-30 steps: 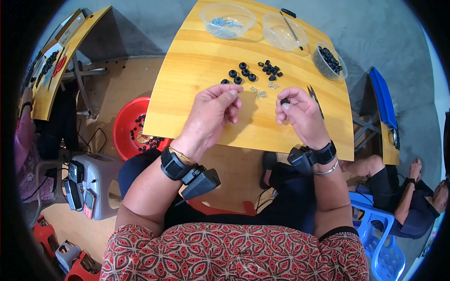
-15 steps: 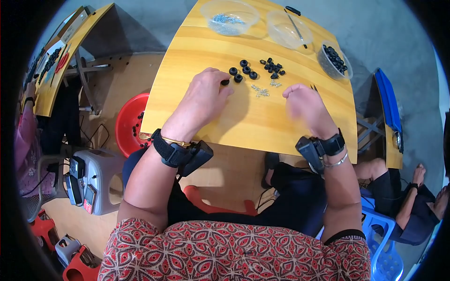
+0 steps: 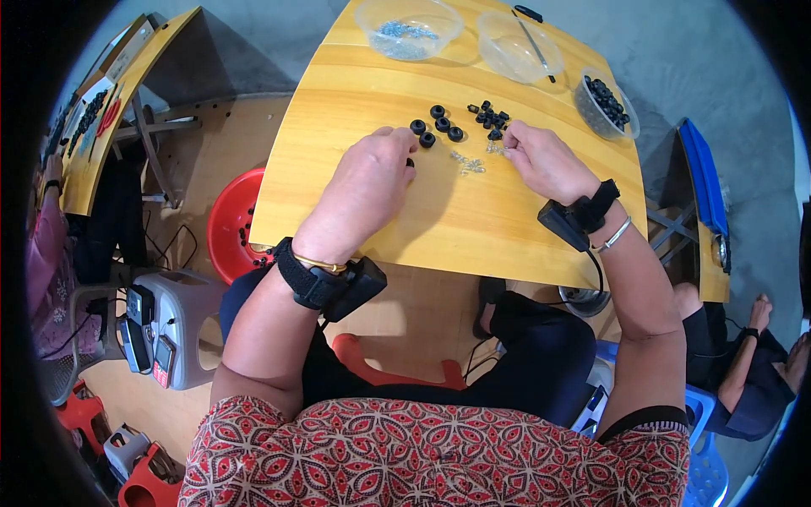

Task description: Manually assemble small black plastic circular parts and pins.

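My left hand is closed in a pinch over the table, with a small black round part showing between thumb and fingers. Just beyond it lie several black round parts with holes in them. My right hand has its thumb and fingers pinched together at the right edge of a cluster of smaller black pieces. Whatever is between those fingertips is too small to make out. Small clear pieces lie scattered between the two hands, some close to the right fingertips.
Along the table's far side stand a clear bowl with bluish bits, a clear container with a thin dark tool across it, and a tub of black parts. A red basin sits left, below the table. Other people are on both sides.
My right hand has moved left and forward to the small black pieces; it was blurred before. My left hand has shifted slightly, still holding the black round part.
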The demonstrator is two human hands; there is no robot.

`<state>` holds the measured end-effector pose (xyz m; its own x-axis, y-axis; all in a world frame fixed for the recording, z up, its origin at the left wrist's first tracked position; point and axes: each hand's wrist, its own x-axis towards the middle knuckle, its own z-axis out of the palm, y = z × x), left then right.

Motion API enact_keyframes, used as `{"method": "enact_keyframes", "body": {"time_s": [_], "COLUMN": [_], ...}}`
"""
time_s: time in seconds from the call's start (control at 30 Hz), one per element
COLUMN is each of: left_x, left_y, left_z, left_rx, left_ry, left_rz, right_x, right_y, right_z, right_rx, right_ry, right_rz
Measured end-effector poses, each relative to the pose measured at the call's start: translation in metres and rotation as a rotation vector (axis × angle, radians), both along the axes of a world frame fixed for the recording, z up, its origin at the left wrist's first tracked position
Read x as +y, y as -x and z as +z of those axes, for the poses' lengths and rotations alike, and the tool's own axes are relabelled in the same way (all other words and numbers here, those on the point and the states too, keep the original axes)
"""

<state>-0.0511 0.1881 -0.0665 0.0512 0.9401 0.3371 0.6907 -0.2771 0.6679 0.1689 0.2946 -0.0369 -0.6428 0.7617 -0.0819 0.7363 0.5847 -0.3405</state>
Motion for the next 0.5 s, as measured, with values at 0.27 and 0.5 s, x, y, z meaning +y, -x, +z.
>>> {"method": "enact_keyframes", "body": {"time_s": [0.27,0.5], "left_x": [-0.007,-0.011], "left_y": [-0.009,-0.019], "left_z": [0.013,0.006], "left_rx": [-1.128,-1.589], "left_ry": [0.583,0.765], "left_rz": [-0.255,-0.446], "right_x": [-0.021,-0.075], "right_y": [-0.012,0.000], "right_z": [0.000,0.013], "right_rx": [0.227,0.586], "right_ry": [0.133,-0.030], "right_rz": [-0.041,-0.068]}}
